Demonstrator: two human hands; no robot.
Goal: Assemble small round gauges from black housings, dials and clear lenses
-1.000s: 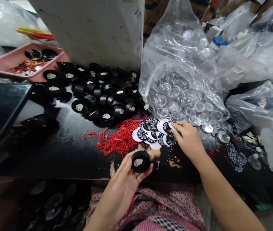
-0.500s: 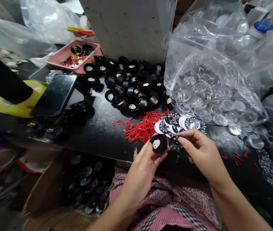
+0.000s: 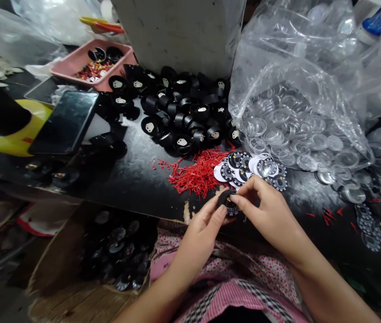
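Observation:
Near the table's front edge, my left hand (image 3: 207, 220) grips a round black case (image 3: 223, 197), which is tilted. My right hand (image 3: 256, 202) pinches a black dial disc (image 3: 231, 207) with white markings against the open face of that case. Just beyond my hands lie a heap of thin red pieces (image 3: 197, 175) and a pile of black-and-white dial discs (image 3: 240, 167). Many more black cases (image 3: 184, 112) with pale inner plates are heaped behind them.
A clear plastic bag (image 3: 298, 76) spills transparent round covers (image 3: 278, 130) at the right. To the left are a phone (image 3: 64, 122), a yellow roll (image 3: 12, 130) and a pink tray (image 3: 66, 56). Below the table edge stands a box (image 3: 47, 251) of dark round parts.
My right hand has moved left, bringing the dial disc from beside the case onto it. My left hand has tilted the case. The view has shifted slightly.

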